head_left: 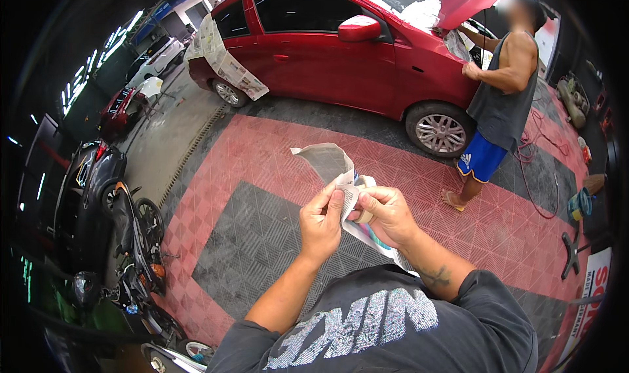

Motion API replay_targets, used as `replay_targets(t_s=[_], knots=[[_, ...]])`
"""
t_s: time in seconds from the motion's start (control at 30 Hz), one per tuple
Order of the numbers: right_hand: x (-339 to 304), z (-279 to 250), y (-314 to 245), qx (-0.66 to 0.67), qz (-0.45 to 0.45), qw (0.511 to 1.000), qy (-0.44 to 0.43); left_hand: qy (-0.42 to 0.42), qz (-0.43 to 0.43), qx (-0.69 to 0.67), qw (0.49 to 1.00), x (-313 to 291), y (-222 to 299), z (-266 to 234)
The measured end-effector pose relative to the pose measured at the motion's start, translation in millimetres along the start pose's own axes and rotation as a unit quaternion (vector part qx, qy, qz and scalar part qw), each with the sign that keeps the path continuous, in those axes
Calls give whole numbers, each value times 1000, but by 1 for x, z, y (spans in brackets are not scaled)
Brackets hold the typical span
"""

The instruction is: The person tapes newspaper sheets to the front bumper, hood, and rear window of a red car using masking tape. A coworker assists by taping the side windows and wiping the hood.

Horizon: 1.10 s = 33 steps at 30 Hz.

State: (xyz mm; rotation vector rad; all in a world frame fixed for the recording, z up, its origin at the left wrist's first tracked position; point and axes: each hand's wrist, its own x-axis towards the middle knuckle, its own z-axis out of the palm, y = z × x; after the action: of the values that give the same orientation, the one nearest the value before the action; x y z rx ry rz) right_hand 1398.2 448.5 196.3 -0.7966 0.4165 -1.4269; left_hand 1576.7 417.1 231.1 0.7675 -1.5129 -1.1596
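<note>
A strip of newspaper [325,161] is held up in front of my chest, its far end curling to the left and its lower end hanging toward my shirt. My left hand [321,225] pinches the sheet's edge between thumb and fingers. Close beside it, my right hand [393,217] is closed around a roll of beige masking tape [365,217], its thumb against the paper. Fingers and paper partly cover the roll, and I cannot tell whether any tape sticks to the sheet.
Ahead stands a red car [327,65], newspaper [226,61] over its rear side and its hood raised. A person [508,71] leans at its front right. Motorcycles [141,248] line the left. A red hose [534,143] lies on the tiled floor [262,235] at right.
</note>
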Motion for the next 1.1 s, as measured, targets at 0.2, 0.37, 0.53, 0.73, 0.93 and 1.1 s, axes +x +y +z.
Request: replay_targets(t_s=[0.2,0.37,0.53,0.73,0.93,1.1], knots=[[-7,-3,-11,-8,-21,1000,21,1,-1,18,1000,2,-7,12],[-14,-10,-15,-58,-40,996,62,6,33,55,998,1,-15,24],[-13,-10,-21,-99,-75,985,123,27,7,-28,999,-2,-24,36],[-9,-11,-35,-158,-104,965,184,-19,-17,-90,996,-3,-20,41],[-13,-9,-33,-129,-68,973,180,-38,-23,-64,997,4,-15,37],[-19,-12,-33,-170,-77,969,162,-49,-28,-42,998,1,-13,35]])
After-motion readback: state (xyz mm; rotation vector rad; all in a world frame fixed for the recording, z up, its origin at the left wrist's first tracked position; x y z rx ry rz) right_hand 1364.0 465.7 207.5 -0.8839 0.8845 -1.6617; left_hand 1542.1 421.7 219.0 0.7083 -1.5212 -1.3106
